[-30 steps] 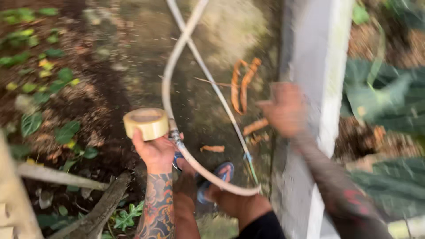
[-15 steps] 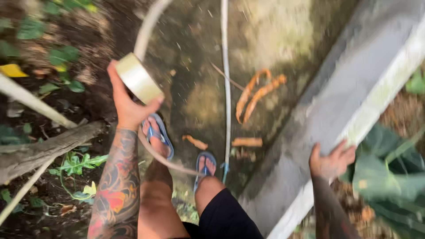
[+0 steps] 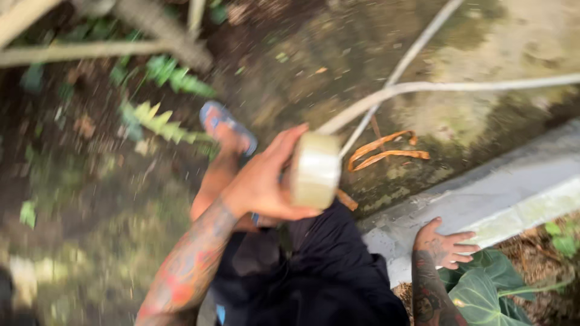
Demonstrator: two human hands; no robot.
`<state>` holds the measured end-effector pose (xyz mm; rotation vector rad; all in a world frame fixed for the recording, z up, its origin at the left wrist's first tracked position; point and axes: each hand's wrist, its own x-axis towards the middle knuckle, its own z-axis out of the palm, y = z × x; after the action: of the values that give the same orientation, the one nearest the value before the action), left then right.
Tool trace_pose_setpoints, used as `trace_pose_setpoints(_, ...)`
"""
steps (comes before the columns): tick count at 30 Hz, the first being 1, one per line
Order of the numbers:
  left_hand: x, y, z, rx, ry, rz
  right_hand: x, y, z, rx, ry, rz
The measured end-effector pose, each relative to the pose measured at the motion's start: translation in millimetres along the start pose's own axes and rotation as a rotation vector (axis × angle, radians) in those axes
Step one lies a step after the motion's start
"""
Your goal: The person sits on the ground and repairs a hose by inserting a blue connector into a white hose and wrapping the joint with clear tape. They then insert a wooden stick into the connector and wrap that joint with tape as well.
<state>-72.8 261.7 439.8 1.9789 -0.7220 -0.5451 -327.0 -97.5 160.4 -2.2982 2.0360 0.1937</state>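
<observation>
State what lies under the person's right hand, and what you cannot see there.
The right hand rests flat on a grey concrete ledge. The palm covers the ledge surface directly beneath it.

The whole view is smeared by motion blur. The tape roll [image 3: 314, 170] is blurred, so its edge and core cannot be made out, and the fingertips of the left hand [image 3: 266, 181] are hidden behind it. The left forearm is cut off by the bottom edge. The hose [image 3: 459, 86] is cut off at the right edge and hidden behind the roll. One sandal [image 3: 226, 124] is blurred; the other foot is hidden.
</observation>
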Motion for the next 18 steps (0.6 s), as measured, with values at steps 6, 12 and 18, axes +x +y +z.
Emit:
trace_pose_setpoints(6, -72, 31, 43, 0.049, 0.216, -0.08, -88, -22, -112, 1.17, -0.645, -1.065)
trace_pose_setpoints(12, -98, 50, 81, 0.107, 0.179, 0.095, -185, -32, -221, 0.862, -0.978, -1.189)
trace_pose_setpoints(18, -185, -27, 93, -0.054, 0.123, -0.446, -184, -33, -230, 1.339, -1.141, -1.154)
